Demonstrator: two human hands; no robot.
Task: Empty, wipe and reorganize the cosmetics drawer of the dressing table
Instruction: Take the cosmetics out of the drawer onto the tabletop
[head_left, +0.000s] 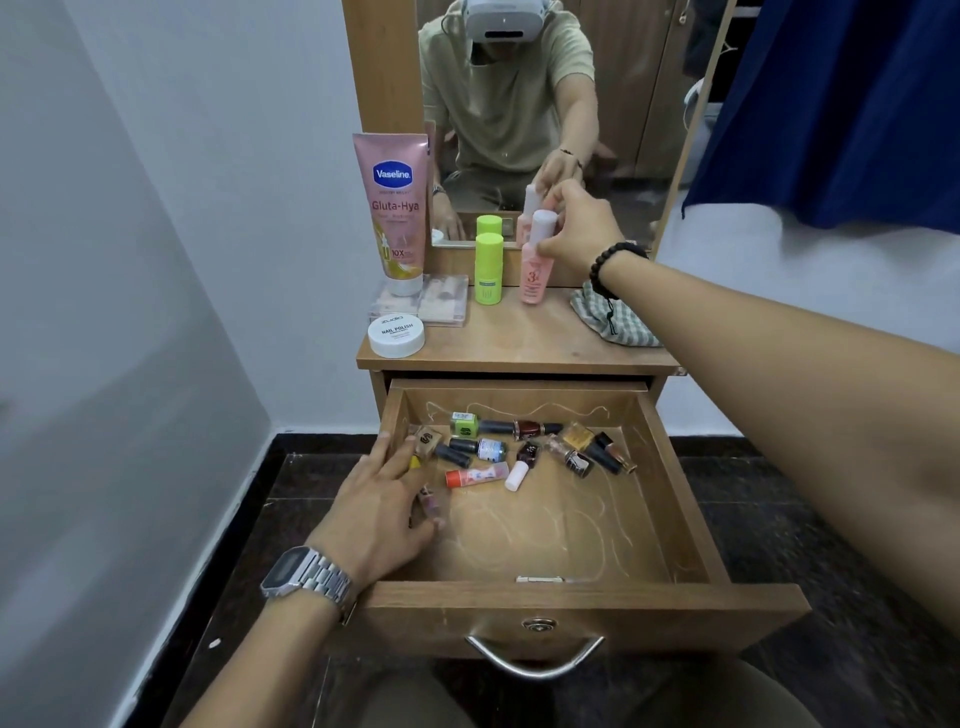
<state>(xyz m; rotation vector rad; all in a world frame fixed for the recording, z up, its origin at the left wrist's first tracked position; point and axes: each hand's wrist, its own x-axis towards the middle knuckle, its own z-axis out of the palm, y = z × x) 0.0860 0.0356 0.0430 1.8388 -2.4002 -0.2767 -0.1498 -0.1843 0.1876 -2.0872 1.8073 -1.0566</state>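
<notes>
The wooden drawer (670, 467) of the dressing table stands pulled open. Several nail polish bottles (524, 441) and an orange-capped tube (475, 475) lie loose on its floor. My left hand (379, 506) reaches into the drawer's left side and lies over a small bottle (431, 501); its grip is hidden. My right hand (576, 231) grips the top of a pink bottle (535, 275) that stands upright on the tabletop (519, 338) in front of the mirror.
On the tabletop stand a pink Vaseline tube (397, 208), a green stick (488, 270), a white nail polish remover jar (396, 335) and a clear case (441, 306). A checked cloth pouch (608, 317) lies at the right. A blue curtain (831, 104) hangs at the right.
</notes>
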